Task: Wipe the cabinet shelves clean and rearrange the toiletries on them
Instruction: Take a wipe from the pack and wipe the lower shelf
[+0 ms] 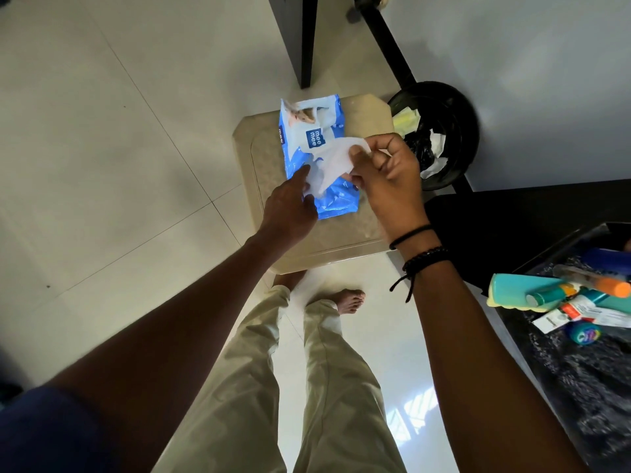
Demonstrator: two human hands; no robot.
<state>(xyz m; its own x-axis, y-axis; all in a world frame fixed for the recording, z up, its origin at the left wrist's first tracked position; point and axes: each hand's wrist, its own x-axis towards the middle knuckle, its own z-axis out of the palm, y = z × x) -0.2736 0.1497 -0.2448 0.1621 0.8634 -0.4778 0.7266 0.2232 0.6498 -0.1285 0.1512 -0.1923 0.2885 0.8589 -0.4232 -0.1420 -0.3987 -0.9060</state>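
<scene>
A blue pack of wet wipes (pixel 316 138) lies on a beige plastic stool (pixel 362 114) in front of me. A white wipe (pixel 333 162) stretches up out of the pack. My right hand (pixel 387 179) pinches the wipe's upper end between thumb and fingers. My left hand (pixel 290 209) presses down on the near part of the pack, index finger extended beside the wipe. Several toiletries (pixel 563 295), among them a teal bottle and an orange-capped tube, lie in a heap on a dark counter (pixel 587 377) at the right.
A black waste bin (pixel 457 107) with crumpled white wipes inside stands just right of the stool. A dark cabinet panel (pixel 304 39) rises behind the stool. My legs and bare feet stand on the pale tiled floor (pixel 102 148) below.
</scene>
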